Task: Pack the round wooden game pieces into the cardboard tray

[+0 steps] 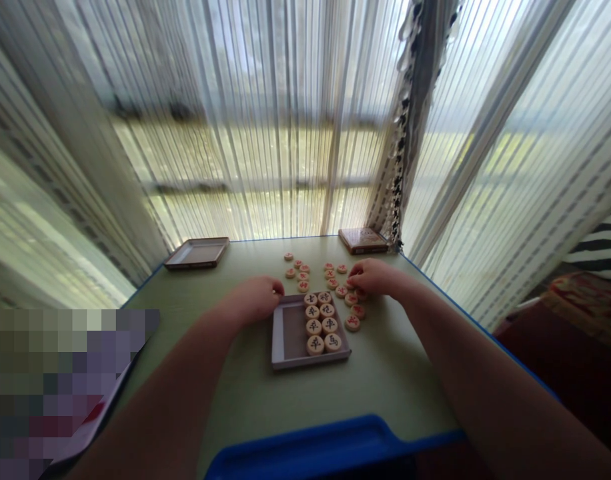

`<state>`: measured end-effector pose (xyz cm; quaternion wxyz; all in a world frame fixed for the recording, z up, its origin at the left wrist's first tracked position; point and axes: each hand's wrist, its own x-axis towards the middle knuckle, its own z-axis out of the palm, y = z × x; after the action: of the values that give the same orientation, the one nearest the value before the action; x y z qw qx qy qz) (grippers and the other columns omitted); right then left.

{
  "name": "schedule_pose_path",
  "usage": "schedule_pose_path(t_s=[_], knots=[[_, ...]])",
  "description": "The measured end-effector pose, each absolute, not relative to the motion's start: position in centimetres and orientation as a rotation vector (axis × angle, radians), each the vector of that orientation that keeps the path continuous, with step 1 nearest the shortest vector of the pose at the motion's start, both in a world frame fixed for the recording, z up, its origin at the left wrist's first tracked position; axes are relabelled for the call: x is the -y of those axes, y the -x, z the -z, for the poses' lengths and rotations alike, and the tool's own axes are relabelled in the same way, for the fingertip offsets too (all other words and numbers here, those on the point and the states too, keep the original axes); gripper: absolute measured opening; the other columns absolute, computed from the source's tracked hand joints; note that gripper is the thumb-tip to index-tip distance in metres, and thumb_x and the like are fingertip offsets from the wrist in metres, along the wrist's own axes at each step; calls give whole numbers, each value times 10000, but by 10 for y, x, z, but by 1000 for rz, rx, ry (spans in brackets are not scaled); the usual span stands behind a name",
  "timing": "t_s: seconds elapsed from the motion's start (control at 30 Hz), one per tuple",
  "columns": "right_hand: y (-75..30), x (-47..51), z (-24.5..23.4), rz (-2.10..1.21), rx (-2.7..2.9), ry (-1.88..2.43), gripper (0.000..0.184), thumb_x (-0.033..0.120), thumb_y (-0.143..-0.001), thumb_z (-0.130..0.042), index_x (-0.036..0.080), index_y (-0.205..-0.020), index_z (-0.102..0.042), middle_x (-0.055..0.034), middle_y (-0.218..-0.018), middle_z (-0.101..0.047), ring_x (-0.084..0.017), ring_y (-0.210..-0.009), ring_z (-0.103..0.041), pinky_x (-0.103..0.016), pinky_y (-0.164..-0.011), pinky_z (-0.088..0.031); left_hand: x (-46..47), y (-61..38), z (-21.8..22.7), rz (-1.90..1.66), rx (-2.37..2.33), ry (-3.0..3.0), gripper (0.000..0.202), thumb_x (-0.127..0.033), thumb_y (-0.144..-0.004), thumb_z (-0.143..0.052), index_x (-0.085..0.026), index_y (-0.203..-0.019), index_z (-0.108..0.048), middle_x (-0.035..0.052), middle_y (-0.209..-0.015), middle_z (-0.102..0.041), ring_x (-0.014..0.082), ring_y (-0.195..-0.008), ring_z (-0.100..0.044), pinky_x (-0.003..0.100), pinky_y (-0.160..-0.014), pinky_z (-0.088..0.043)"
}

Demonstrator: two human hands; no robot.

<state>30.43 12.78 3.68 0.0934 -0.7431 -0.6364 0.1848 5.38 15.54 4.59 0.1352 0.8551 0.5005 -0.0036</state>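
A shallow open box point(277, 347) lies on the table with two columns of round Chinese chess pieces point(313, 327) in its right part, marked in black characters. Its left part shows bare bottom. My left hand point(255, 299) is closed with curled fingers at the box's far left corner, seemingly gripping the rim. Beyond and to the right of the box, red-marked Chinese chess pieces point(352, 323) lie scattered face up. Among them, my right hand point(374, 277) pinches a red-marked piece point(350, 283) between its fingertips, its underside partly hidden.
An open box tray point(198, 253) sits at the table's far left corner, and a brown flat box point(363, 240) at the far right. A blue chair back or edge point(305, 445) borders the near side. Sheer curtains point(265, 167) hang behind the table point(245, 393).
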Motion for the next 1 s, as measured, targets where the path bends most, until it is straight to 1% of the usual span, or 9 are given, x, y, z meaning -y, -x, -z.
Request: schedule_pose_path(t_s=[0.2,0.3,0.4,0.5,0.57,0.67,0.8,0.9,1.0], knots=[[-306,-127,-35,-667,1939,2089,304,231,-677,-597,152,-966,-643,-53,-835,-683,-128,-599,-608,-184,-509,-427,-154,-54,-44,-25,-1410,-2460,307,-224,-691,-423,-202,-848,-686,62,-882,-682,199,-772,-593,261,-654,-418],[-305,-125,-36,-615,1957,2088,283,237,-671,-593,145,-931,-654,-55,-813,-683,-129,-590,-605,-186,-508,-421,-153,-54,-46,-71,-1428,-2404,319,-329,-704,-452,-193,-879,-682,72,-852,-679,204,-744,-592,266,-642,-414],[-304,-125,-36,-441,2032,2096,260,262,-683,-569,139,-890,-669,-68,-796,-683,-148,-630,-610,-203,-548,-420,-152,-53,-49,-176,-1413,-2389,408,-434,-722,-449,-183,-961,-666,77,-854,-676,204,-747,-597,266,-659,-416],[-302,-127,-33,-213,2151,2092,255,280,-703,-537,142,-864,-679,-82,-810,-682,-177,-708,-610,-223,-607,-412,-153,-54,-49,-304,-1387,-2447,431,-447,-763,-409,-177,-980,-665,80,-863,-678,202,-765,-599,263,-677,-411],[-302,-128,-32,-173,2173,2096,281,291,-721,-516,151,-907,-673,-83,-827,-680,-180,-732,-607,-227,-626,-404,-155,-55,-46,-384,-1407,-2487,430,-451,-779,-390,-184,-970,-668,76,-846,-679,201,-763,-600,262,-666,-407],[-304,-125,-39,-194,2126,2096,351,342,-732,-525,164,-1013,-638,-76,-856,-673,-175,-760,-602,-223,-643,-403,-160,-55,-39,-549,-1516,-2524,444,-462,-803,-350,-187,-967,-659,77,-819,-677,202,-747,-602,264,-645,-402],[-307,-109,-57,-383,2134,2161,407,467,-677,-589,165,-944,-645,-79,-877,-657,-197,-782,-591,-246,-639,-421,-166,-51,-30,-682,-1695,-2534,457,-452,-830,-302,-178,-951,-648,86,-799,-671,210,-763,-604,272,-670,-405],[-308,-96,-64,-803,2074,2262,641,553,-534,-677,185,-1053,-594,-91,-957,-634,-210,-759,-592,-257,-574,-448,-170,-51,-25,-684,-1672,-2537,454,-440,-842,-283,-182,-940,-644,86,-836,-669,202,-801,-599,263,-694,-403],[-306,-92,-62,-1117,1963,2203,1027,540,-394,-753,241,-1299,-373,-118,-1117,-564,-216,-790,-589,-249,-528,-467,-172,-53,-24,-650,-1596,-2565,454,-421,-855,-262,-179,-922,-640,88,-896,-663,193,-842,-590,253,-707,-398]])
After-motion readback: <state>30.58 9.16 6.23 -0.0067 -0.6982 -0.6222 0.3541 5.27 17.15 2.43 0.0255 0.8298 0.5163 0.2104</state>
